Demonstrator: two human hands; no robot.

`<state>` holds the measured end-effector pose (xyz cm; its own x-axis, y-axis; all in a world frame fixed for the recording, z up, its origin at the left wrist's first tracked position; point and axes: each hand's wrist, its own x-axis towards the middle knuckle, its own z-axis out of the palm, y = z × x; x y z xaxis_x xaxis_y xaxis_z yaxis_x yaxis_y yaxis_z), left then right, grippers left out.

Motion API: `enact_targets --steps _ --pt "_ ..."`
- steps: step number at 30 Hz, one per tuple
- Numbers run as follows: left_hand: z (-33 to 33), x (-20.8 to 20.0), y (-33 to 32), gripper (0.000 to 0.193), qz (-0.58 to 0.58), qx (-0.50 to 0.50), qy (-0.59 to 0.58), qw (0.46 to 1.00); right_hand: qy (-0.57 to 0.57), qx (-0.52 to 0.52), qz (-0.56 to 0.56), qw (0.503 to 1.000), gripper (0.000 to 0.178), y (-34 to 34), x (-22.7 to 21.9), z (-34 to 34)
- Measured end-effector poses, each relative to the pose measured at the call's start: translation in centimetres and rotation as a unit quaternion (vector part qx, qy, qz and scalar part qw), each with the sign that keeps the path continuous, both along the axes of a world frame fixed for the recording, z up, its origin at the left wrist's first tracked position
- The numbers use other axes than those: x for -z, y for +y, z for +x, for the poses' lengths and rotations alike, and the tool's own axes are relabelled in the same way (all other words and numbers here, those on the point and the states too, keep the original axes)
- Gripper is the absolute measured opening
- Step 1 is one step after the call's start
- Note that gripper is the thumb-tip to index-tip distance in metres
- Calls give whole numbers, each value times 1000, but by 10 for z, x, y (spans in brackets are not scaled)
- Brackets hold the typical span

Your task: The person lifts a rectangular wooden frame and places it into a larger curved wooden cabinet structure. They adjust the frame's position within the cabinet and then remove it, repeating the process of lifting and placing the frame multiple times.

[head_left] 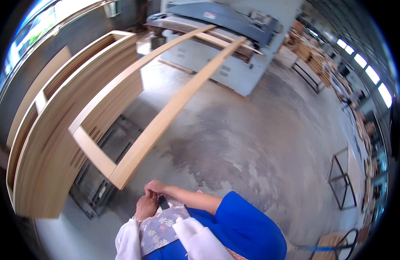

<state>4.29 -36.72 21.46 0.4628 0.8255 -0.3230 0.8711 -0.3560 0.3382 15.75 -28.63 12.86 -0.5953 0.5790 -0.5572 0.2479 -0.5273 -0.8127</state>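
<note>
My right hand [155, 186] is closed, its fingers curled where they meet my left hand [146, 207]. The left hand's fingers are bent too and partly hidden. Whatever is between the fingers, if anything, is too small to make out. Both hands are close to my body, above a grey floral cloth [161, 228]. Just ahead of them, not touched, is the near corner of a long pale wooden frame [174, 104]. Its far end reaches the front of a large grey-blue machine [221, 19].
Tall wooden panels and frames [57, 125] stand on edge at the left. Beneath the long frame's near end is a dark metal rack [100, 182]. Concrete floor [234, 138] spreads to the right, where a metal-legged table [345, 177] and wood stacks [308, 54] stand.
</note>
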Motion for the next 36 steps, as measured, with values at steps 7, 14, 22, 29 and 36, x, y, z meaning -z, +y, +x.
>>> enact_targets --steps 7,14,22,29,36 --pt "7 48 -16 29 -35 -163 -92 982 35 8 -75 997 33 -10 -16 24" --pt "6 30 -21 30 -17 -129 -70 989 55 -22 -49 997 36 -8 -26 13" --pt "10 29 -20 29 6 -126 -56 990 118 -9 -114 986 35 -6 -33 23" --pt "6 38 -20 28 6 -144 -37 989 162 2 -142 977 32 -2 -22 16" --pt "10 -4 -15 49 -108 -268 -67 955 117 -24 -143 982 33 0 -16 16"
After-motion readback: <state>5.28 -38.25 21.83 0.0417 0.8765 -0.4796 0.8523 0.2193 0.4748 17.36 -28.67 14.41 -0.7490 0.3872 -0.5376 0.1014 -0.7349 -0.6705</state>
